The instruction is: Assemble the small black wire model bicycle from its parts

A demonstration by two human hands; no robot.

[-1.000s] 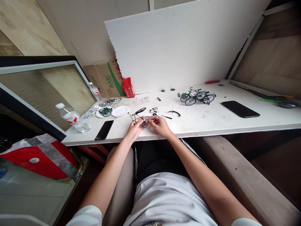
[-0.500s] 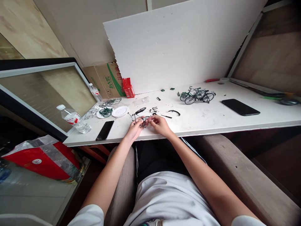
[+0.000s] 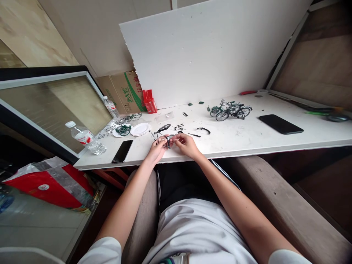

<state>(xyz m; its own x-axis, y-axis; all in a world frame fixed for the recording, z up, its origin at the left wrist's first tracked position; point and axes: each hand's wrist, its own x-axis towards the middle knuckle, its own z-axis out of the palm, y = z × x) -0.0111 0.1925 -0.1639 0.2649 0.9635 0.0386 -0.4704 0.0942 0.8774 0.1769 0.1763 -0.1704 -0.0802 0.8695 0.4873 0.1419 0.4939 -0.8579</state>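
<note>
Over the front part of the white table, my left hand (image 3: 156, 150) is closed around the frame of a small black model bicycle (image 3: 164, 128). One of its wheels points up and away from me. My right hand (image 3: 186, 145) pinches at the bicycle's right side, by a wheel partly hidden behind the fingers; whether a small part sits between the fingertips cannot be made out. Just beyond the hands lie several tiny black parts (image 3: 180, 125), a thin black rod-like tool (image 3: 194, 135) and a curved black strip (image 3: 204, 129).
Assembled model bicycles (image 3: 231, 111) stand at the back right, left of a black phone (image 3: 281, 124). Another phone (image 3: 122, 151), white plates (image 3: 140, 129), green bicycle parts (image 3: 123, 129) and a water bottle (image 3: 86, 138) are on the left. A white board (image 3: 214, 51) leans behind.
The view has shifted very slightly. Both hands keep their places on the model bicycle, with the right fingers moved only a little.
</note>
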